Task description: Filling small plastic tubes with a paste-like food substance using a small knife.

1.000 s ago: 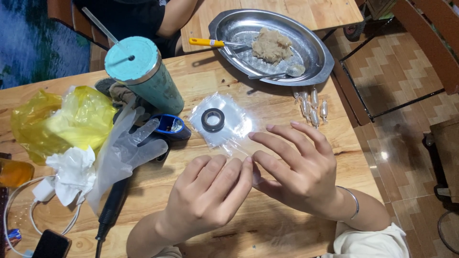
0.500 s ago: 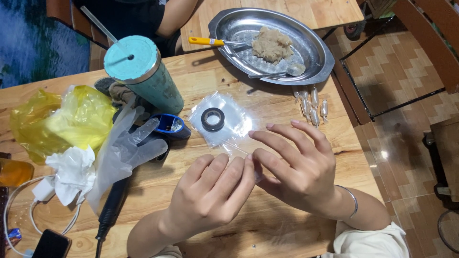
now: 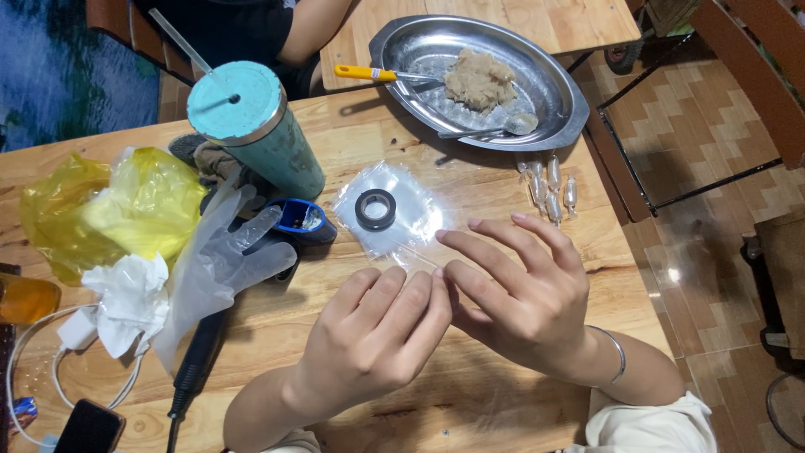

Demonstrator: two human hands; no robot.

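My left hand [image 3: 377, 335] and my right hand [image 3: 524, 294] meet over the wooden table [image 3: 470, 403], just in front of a clear plastic bag [image 3: 411, 222]. A black tape roll [image 3: 375, 209] lies on the bag. The left fingers curl down against the right hand's thumb side. The right fingers are spread, and their tips reach toward the bag's near edge. Whatever lies between the two hands is hidden.
A teal tumbler with a straw [image 3: 260, 126], a blue lighter-like object [image 3: 300, 218], a clear glove [image 3: 214, 268], a yellow bag [image 3: 109, 210] and white tissue [image 3: 130, 298] lie to the left. A metal tray with dough and spoons [image 3: 553, 75] stands at the back, small clear vials [image 3: 549, 189] beside it. Another person's arm [image 3: 314, 29] shows behind.
Both hands stay pressed together in almost the same spot. The right hand's fingers have spread slightly.
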